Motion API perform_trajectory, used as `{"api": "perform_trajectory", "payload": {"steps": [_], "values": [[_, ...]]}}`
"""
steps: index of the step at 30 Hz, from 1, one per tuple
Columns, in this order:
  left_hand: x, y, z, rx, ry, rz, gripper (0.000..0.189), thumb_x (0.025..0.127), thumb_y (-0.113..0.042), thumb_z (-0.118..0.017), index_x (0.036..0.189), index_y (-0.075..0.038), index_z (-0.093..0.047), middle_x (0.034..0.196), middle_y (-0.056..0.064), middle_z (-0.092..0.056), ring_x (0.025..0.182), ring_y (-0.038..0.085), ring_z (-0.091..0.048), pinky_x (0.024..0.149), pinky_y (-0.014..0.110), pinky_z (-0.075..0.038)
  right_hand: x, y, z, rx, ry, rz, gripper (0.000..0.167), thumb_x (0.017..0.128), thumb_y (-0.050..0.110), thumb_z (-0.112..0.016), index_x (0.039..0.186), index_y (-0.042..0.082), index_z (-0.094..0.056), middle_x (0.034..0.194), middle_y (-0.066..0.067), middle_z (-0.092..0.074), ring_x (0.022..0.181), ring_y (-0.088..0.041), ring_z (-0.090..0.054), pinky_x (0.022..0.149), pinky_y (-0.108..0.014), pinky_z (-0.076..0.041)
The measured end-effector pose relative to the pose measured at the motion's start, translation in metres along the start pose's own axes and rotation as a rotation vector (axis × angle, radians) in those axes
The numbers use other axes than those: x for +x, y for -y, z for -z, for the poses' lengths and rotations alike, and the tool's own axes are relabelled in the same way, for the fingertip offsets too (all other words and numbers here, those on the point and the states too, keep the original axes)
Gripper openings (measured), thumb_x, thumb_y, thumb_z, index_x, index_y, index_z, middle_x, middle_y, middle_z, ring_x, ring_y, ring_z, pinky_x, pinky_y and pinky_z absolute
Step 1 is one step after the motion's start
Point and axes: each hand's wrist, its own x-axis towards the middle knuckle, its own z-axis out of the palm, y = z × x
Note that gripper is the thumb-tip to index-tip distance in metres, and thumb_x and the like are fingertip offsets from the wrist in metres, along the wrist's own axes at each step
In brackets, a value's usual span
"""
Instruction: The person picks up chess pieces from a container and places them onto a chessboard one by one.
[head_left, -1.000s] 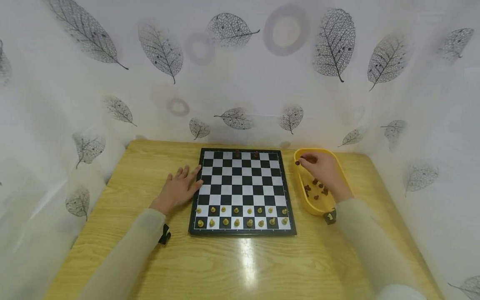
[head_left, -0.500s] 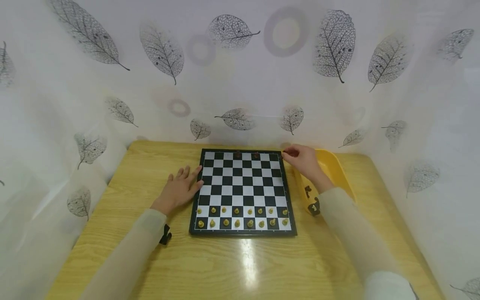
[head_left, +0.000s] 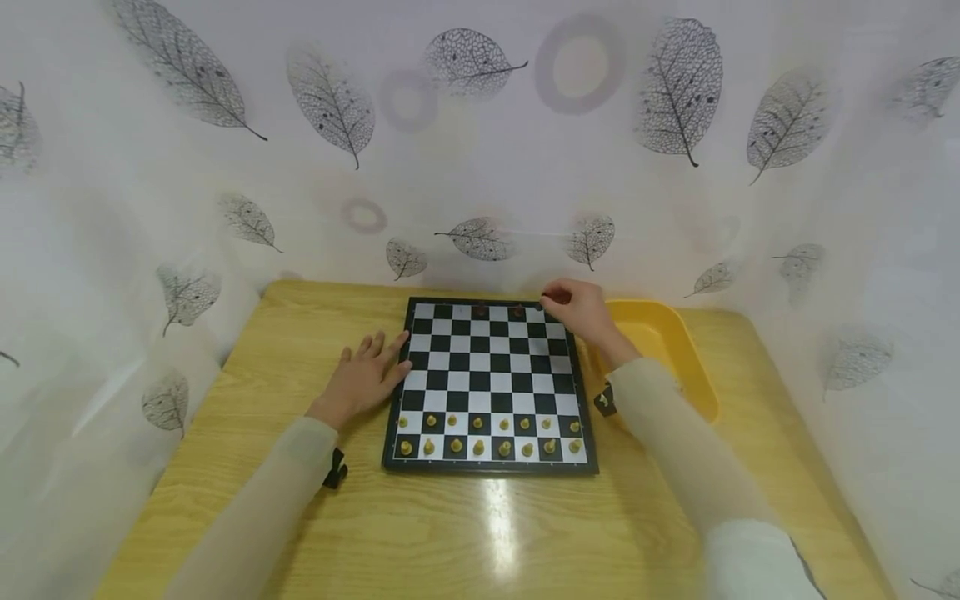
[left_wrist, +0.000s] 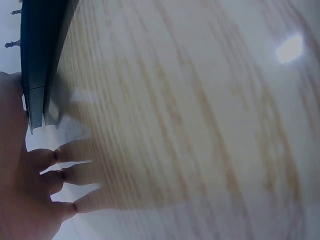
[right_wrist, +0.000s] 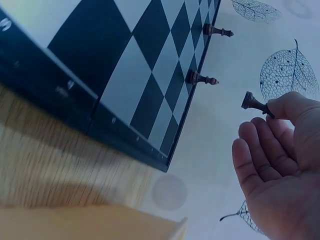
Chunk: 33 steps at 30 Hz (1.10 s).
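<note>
My right hand (head_left: pixel 585 315) is over the far right corner of the chessboard (head_left: pixel 480 383), pinching a dark chess piece (right_wrist: pixel 255 103) between thumb and fingertip, base toward the board. In the right wrist view the piece hangs apart from the board, and the other fingers are loosely bent. Two dark chess pieces stand on the far row, one (right_wrist: pixel 202 78) nearer the hand and one (right_wrist: pixel 217 31) farther along. My left hand (head_left: pixel 358 383) lies with spread fingers at the board's left edge, thumb and forefinger touching it. Several yellow chess pieces (head_left: pixel 504 448) fill the two near rows.
A yellow tray (head_left: pixel 708 392) stands right of the board, partly hidden behind my right forearm and sleeve. The wooden table (head_left: pixel 420 533) meets a leaf-printed curtain (head_left: pixel 480 150) at the back and sides.
My right hand has moved left from over the tray to the board's far right corner, carrying the dark chess piece. The left hand has stayed at the board's edge.
</note>
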Motion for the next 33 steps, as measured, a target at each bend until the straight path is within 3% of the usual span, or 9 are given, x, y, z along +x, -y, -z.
{"api": "perform_trajectory", "payload": {"steps": [8,18,33], "values": [[0.001,0.0,0.0,-0.002,-0.002,-0.006,0.072,0.11,-0.063,-0.029,0.171,-0.027,-0.015,0.173,0.027,-0.013,0.16,0.053,-0.013,0.125,0.076,-0.009,0.018,0.012,-0.02,-0.005,0.038,0.034,0.022,0.101,0.022,-0.069,0.115,0.005,-0.074,0.109,-0.014,-0.076,0.096,-0.029,-0.067,0.086,-0.044,-0.059],[0.0,-0.001,-0.001,0.013,-0.003,0.0,0.071,0.111,-0.062,-0.029,0.171,-0.028,-0.015,0.173,0.027,-0.013,0.16,0.052,-0.013,0.126,0.075,-0.009,0.036,0.01,-0.043,0.001,0.066,0.047,0.021,0.101,0.016,-0.069,0.115,0.002,-0.074,0.111,-0.017,-0.076,0.1,-0.031,-0.069,0.09,-0.046,-0.06],[-0.002,-0.003,0.0,0.013,-0.014,-0.006,0.07,0.111,-0.061,-0.03,0.171,-0.026,-0.016,0.173,0.027,-0.015,0.16,0.052,-0.015,0.126,0.076,-0.01,0.045,0.013,-0.061,-0.044,0.095,0.083,0.022,0.101,0.017,-0.068,0.113,0.0,-0.076,0.111,-0.018,-0.077,0.101,-0.032,-0.07,0.091,-0.046,-0.059]]}}
